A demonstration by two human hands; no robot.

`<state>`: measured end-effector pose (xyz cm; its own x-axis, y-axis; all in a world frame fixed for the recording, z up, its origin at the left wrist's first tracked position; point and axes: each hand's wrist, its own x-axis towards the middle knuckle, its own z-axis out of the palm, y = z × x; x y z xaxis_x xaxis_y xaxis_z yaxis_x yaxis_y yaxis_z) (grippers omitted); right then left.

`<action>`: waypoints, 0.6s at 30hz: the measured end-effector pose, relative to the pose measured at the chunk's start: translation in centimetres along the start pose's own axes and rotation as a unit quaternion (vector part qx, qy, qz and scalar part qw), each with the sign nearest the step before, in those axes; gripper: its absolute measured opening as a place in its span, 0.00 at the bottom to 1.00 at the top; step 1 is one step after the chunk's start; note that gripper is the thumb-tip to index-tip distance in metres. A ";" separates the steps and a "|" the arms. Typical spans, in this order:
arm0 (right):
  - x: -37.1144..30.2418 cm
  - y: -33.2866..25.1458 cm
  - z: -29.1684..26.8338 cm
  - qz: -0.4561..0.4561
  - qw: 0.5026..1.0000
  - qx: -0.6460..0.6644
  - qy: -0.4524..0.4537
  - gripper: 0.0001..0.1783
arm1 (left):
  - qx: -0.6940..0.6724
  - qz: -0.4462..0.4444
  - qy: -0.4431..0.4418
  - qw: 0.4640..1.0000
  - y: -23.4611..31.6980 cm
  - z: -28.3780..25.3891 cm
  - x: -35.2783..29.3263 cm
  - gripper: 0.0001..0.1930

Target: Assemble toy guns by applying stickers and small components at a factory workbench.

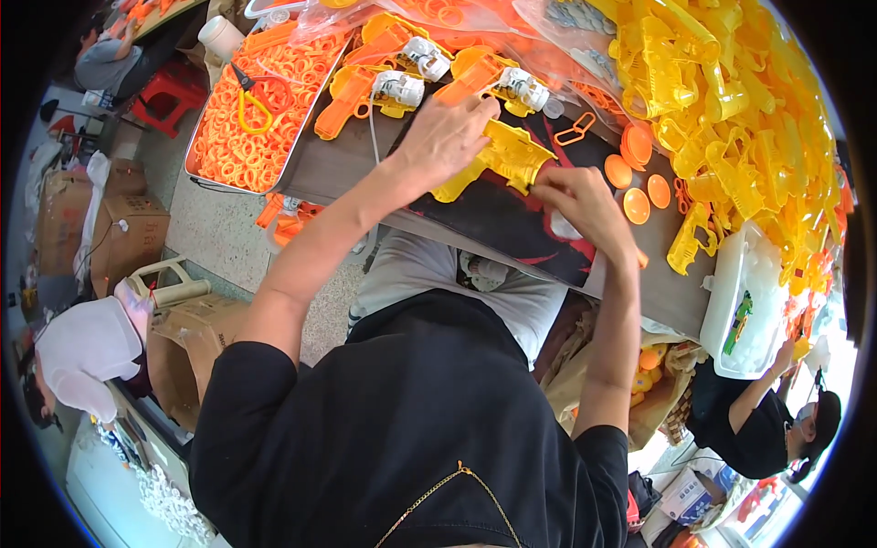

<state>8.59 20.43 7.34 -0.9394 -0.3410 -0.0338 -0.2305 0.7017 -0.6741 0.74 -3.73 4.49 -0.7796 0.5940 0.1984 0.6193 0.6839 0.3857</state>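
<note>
Your left hand is clamped on a yellow plastic toy-gun shell lying on the bench; right hand pinches at its edge. Judged mid-assembly: several finished orange-and-yellow plastic toy guns beyond, heaped yellow plastic shells remain.

We cannot see the left hand's fingertips, which lie behind the yellow toy shell; whatever the right hand pinches is too small to tell; the heap of yellow parts runs off past the rim; the tray of orange rings is blurred into one mass.
</note>
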 end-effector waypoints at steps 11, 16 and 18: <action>0.7 0.3 2.9 0.088 0.988 0.092 0.088 0.12 | -0.380 -0.132 0.094 0.911 0.9 4.6 -0.8 0.16; 0.4 0.4 3.9 0.064 0.983 0.119 0.125 0.12 | -0.314 -0.064 0.138 0.937 1.4 4.5 -0.8 0.16; 0.3 0.4 4.2 0.052 0.981 0.109 0.149 0.11 | -0.296 -0.072 0.125 0.944 1.8 4.2 -0.9 0.15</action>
<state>9.30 17.99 3.94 -0.9950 -0.0538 0.0846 -0.1003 0.5614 -0.8214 2.91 -1.27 1.23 -0.8956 0.3427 0.2836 0.4016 0.3487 0.8468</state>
